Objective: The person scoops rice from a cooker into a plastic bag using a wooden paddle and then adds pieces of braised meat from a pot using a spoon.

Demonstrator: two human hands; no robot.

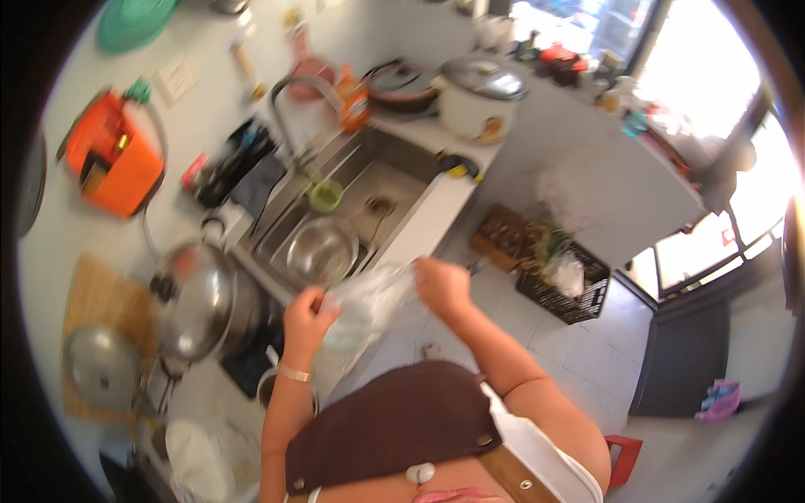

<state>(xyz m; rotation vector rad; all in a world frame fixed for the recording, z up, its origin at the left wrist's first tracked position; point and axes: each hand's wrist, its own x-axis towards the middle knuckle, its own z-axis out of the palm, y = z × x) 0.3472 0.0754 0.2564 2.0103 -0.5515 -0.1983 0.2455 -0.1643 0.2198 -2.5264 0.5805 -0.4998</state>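
Bag: clear film (369,312), stretched between both hands over the table's (423,225) front edge, by the sink's (402,178) near end.
Left hand (309,323): fingers pinched together on the bag's left side.
Right hand (444,286): fingers curled tightly around its upper right end.
Hold: gripping opposite sides seems to keep the limp film spread.
Basin: the bowl (321,253) fills the sink's near end, perhaps to spare table space; a green cup (325,196) stands beside it.
Obstacle: the pot (201,293) probably limits the left arm's outward room.
Far end: cooker (478,109) near the table's front corner, pan (402,86) beside it.
Floor (574,362): black crate (557,304), well apart from the right hand.
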